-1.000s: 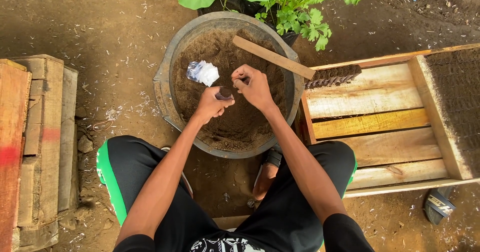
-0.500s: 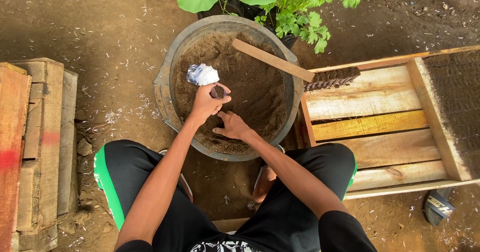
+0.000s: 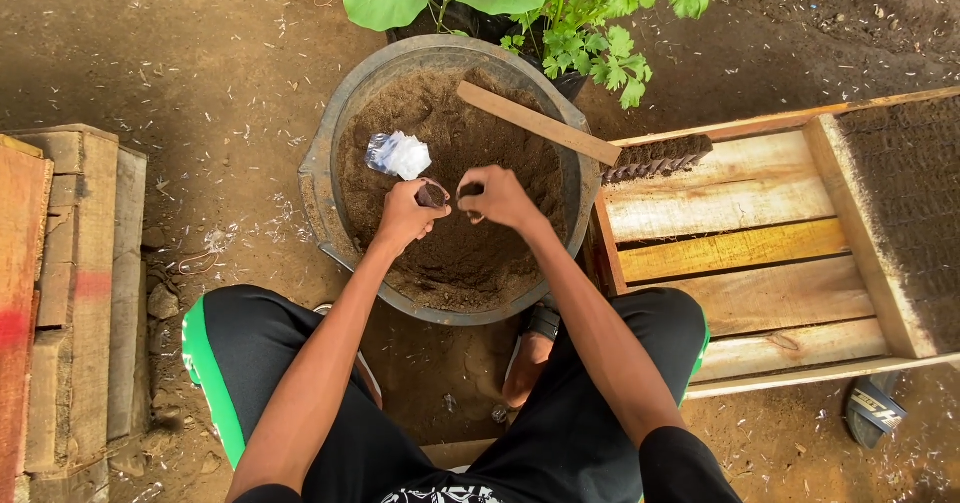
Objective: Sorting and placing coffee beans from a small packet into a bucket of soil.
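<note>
Over the soil basin (image 3: 330, 178), left hand (image 3: 405, 218) holds a small bag (image 3: 432, 195).

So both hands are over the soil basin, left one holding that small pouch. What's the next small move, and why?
Probably tip the right hand over the mouth of the small dark pouch and let its pinch of soil fall in. The left hand holds the pouch upright beside it, above the soil in the basin, and the right hand's fingers look closed around soil, almost touching the pouch.
</note>
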